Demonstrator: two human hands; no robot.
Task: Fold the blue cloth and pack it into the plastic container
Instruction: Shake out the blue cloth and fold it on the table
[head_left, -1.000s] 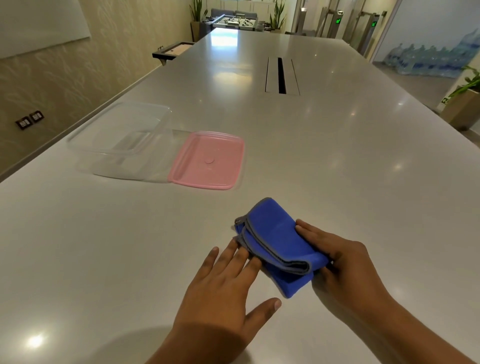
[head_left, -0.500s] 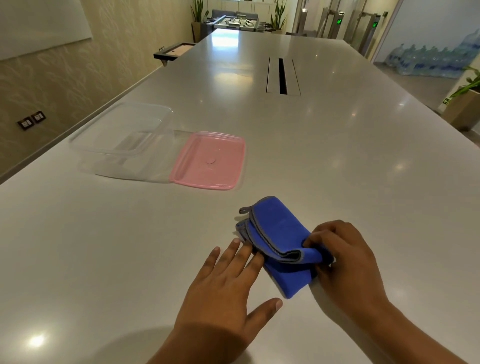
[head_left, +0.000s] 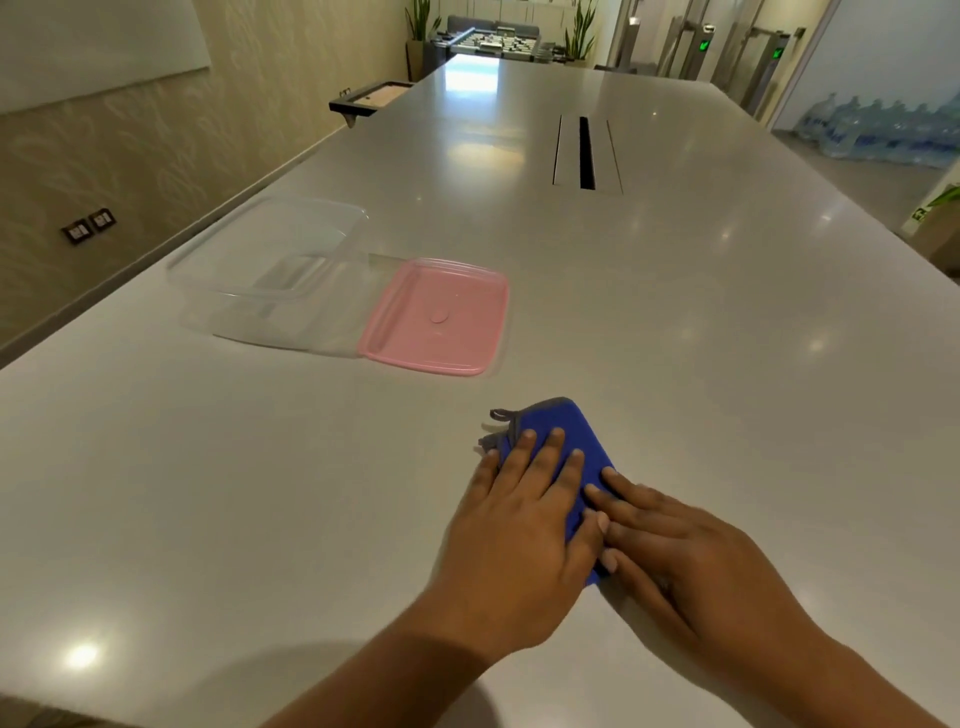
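Note:
The blue cloth (head_left: 566, 436), edged in grey, lies folded into a small pad on the grey table (head_left: 260, 493). My left hand (head_left: 519, 530) rests flat on top of it with fingers spread, covering its near half. My right hand (head_left: 670, 545) lies flat against the cloth's right edge, its fingertips on the fabric. Neither hand grips the cloth. The clear plastic container (head_left: 270, 270) stands uncovered to the far left, apart from the cloth. Its pink lid (head_left: 441, 317) lies flat beside it on the right.
A long cable slot (head_left: 587, 153) is set into the table further back. The table's left edge runs along a beige wall with sockets (head_left: 88, 226). A small dark tray (head_left: 371, 98) sticks out beyond the far left edge.
My left hand has moved from beside the cloth onto its top. My right hand let go of the raised fold and flattened out, and the cloth now lies pressed flat.

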